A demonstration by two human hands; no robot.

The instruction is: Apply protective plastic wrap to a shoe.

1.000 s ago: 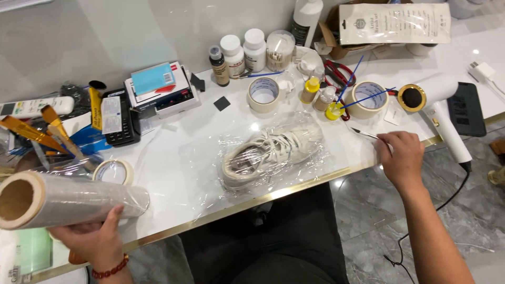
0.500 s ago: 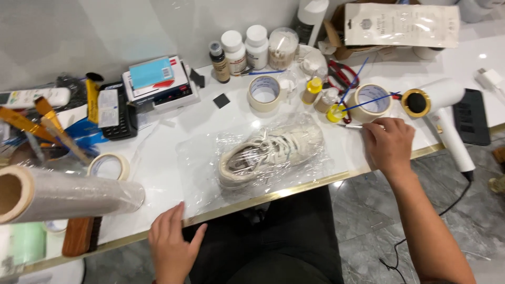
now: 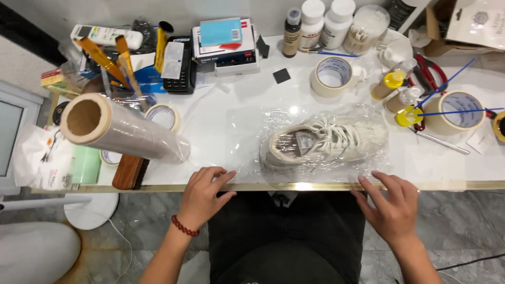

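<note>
Shoe (image 3: 323, 143) under clear film (image 3: 315, 118), lying mid-desk just beyond both our hands.

We see the pale laced shoe on its side, long axis running left to right along the desk (image 3: 231, 113), toe towards the right, opening to the left. It sits straight ahead of us, between the two hands and a little further in. Our left hand (image 3: 202, 194) rests at the near desk edge with fingers (image 3: 223, 176) spread and open, tips on what looks like the film's near margin, though the glare makes that hard to judge. Our right hand (image 3: 392, 208) is likewise open, gripping nothing, fingertips at the edge below the toe. Both are about equally near. The film roll (image 3: 123, 131) lies left, well apart.
</note>
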